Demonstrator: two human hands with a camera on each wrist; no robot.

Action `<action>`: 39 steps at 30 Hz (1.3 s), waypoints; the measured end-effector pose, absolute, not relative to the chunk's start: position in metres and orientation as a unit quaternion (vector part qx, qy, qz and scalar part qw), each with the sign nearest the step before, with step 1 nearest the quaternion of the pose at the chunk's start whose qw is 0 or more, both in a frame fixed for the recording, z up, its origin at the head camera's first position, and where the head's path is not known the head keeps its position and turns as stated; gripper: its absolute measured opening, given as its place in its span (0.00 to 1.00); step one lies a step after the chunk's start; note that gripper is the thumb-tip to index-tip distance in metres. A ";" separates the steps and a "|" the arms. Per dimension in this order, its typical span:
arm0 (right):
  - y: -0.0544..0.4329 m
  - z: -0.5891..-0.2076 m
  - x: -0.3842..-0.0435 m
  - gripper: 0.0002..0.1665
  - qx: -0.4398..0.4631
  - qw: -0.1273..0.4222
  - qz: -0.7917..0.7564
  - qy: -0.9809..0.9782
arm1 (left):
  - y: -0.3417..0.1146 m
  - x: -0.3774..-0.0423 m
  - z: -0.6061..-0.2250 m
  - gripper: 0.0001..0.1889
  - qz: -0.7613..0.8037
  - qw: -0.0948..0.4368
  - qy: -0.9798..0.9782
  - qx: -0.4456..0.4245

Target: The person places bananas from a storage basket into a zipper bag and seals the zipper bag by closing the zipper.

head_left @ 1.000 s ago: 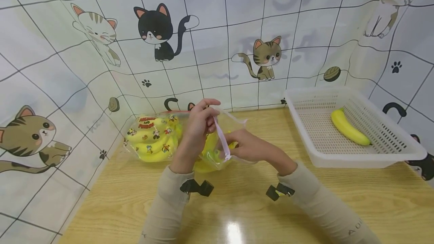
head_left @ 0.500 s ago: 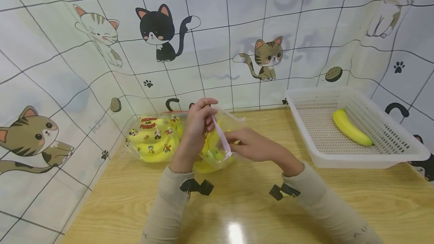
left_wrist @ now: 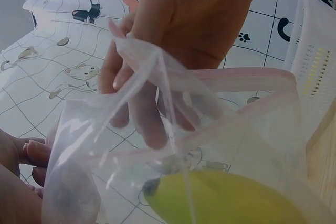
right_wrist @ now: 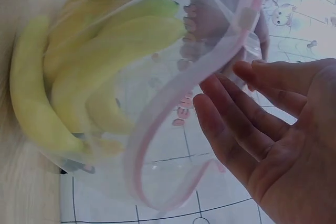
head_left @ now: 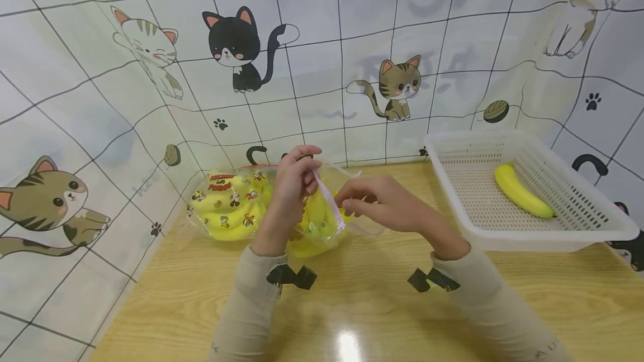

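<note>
My left hand (head_left: pixel 292 186) pinches the top edge of a clear zip bag (right_wrist: pixel 163 93), beside its pale pink zip strip. The bag's mouth gapes toward the right. Several yellow bananas (right_wrist: pixel 84 77) show through its plastic. My right hand (head_left: pixel 384 200) hovers at the mouth, fingers loosely bent and nothing visibly held; whether they touch the film is unclear. In the left wrist view, the right hand's fingertips show through the plastic. Printed cartoon plastic (head_left: pixel 226 205) covers more bananas on the left; my left hand hides whether it joins the clear bag.
At the right stands a white slotted basket (head_left: pixel 455 205) holding one banana (head_left: pixel 523 190). Both rest on a wood-grain table (head_left: pixel 367 306). A white sheet (head_left: pixel 322 49) printed with cats hangs behind and along the sides.
My right hand has drawn back to the right and slightly up, out of the bag's mouth, its fingers now loosened. The left hand keeps its hold on the bag's edge.
</note>
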State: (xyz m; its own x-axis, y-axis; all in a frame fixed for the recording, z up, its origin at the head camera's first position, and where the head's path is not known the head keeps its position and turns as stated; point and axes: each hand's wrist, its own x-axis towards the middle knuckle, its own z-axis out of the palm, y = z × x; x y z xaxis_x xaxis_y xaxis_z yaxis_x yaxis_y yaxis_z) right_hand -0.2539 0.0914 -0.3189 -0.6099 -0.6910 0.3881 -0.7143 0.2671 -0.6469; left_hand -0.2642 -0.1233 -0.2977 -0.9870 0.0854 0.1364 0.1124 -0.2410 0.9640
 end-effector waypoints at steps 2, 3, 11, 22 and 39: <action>0.094 -0.315 -0.252 0.09 0.441 0.022 0.413 -0.796 | -0.123 -0.265 -0.298 0.09 -0.783 0.010 -0.616 -0.081; 0.095 -0.314 -0.251 0.09 0.443 0.026 0.413 -0.795 | -0.123 -0.264 -0.297 0.09 -0.783 0.009 -0.617 -0.081; 0.099 -0.309 -0.247 0.08 0.455 0.031 0.425 -0.782 | -0.124 -0.263 -0.297 0.11 -0.783 0.006 -0.618 -0.078; 0.110 -0.295 -0.251 0.08 0.438 0.030 0.398 -0.805 | -0.130 -0.265 -0.295 0.10 -0.787 0.010 -0.612 -0.079; 0.194 -0.231 -0.302 0.08 0.338 0.079 0.190 -0.918 | -0.129 -0.262 -0.295 0.10 -0.780 0.006 -0.620 -0.086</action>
State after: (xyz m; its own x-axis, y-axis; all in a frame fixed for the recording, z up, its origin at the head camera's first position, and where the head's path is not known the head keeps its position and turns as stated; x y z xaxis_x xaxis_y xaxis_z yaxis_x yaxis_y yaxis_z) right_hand -0.3019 0.1941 -0.2313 -0.7589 -0.5914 0.2727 -0.6510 0.6991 -0.2957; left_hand -0.2624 -0.1295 -0.2948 -0.9853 0.0972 0.1404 0.1149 -0.2309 0.9662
